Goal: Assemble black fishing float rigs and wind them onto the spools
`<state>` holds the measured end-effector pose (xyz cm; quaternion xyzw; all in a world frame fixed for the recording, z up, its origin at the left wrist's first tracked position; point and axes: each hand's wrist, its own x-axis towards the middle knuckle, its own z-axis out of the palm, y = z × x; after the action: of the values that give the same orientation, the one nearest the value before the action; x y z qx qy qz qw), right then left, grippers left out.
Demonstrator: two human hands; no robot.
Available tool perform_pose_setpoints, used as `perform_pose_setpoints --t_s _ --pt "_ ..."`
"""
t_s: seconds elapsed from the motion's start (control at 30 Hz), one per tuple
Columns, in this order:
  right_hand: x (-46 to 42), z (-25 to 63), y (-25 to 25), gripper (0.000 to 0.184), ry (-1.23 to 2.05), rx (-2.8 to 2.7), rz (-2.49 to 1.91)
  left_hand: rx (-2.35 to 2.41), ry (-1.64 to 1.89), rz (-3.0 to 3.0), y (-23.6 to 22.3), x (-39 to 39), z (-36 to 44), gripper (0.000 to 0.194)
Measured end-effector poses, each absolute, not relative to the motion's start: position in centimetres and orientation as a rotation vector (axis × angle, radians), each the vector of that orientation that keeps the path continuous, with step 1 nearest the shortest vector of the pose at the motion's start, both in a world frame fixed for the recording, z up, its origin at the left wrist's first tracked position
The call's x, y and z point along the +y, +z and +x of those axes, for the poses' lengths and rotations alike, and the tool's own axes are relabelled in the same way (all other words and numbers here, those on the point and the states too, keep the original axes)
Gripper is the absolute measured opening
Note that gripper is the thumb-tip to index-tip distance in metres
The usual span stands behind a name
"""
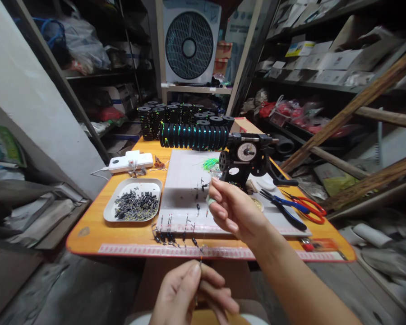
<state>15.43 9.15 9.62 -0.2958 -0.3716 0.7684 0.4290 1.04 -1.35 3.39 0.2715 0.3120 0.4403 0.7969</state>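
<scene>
My left hand (186, 289) is low in front of the table's near edge, its thumb and forefinger pinched on a thin fishing line with a small orange bead (201, 258) just above the fingertips. Over the white board (182, 180) is my right hand (226, 207), fingers curled and the thumb pressed to the forefinger; what it pinches is too fine to make out. A pale wrap circles one of its fingers. Several small dark fishing rigs (169, 237) lie along the board's front edge. More black rig pieces (198, 206) lie left of my right hand.
A white tray (107, 212) of small black parts sits at left, near a power strip (131, 161). Behind my right hand stands a winding machine (246, 153) bearing black foam spools (192, 136). Blue-handled pliers (284, 210) and red-handled scissors (313, 210) lie at right.
</scene>
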Motion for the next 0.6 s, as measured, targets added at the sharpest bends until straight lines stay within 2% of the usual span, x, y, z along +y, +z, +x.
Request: perform_pose_setpoints --t_s 0.1,0.23,0.43,0.6 --pt "8.9 15.9 10.8 0.033 1.827 -1.133 -0.782 0.753 1.041 0.799 3.2 0.0 1.0 0.036" --pt "8.2 16.5 12.8 0.036 1.612 -1.45 -0.91 0.727 1.065 1.054 3.7 2.2 0.7 0.057" --pt "7.8 17.0 14.8 0.038 1.44 -1.67 -0.961 0.871 1.233 1.485 6.1 4.9 1.3 0.038" --pt "8.0 17.3 15.0 0.039 1.452 -1.675 -0.971 0.783 1.359 1.341 8.3 6.5 2.6 0.034"
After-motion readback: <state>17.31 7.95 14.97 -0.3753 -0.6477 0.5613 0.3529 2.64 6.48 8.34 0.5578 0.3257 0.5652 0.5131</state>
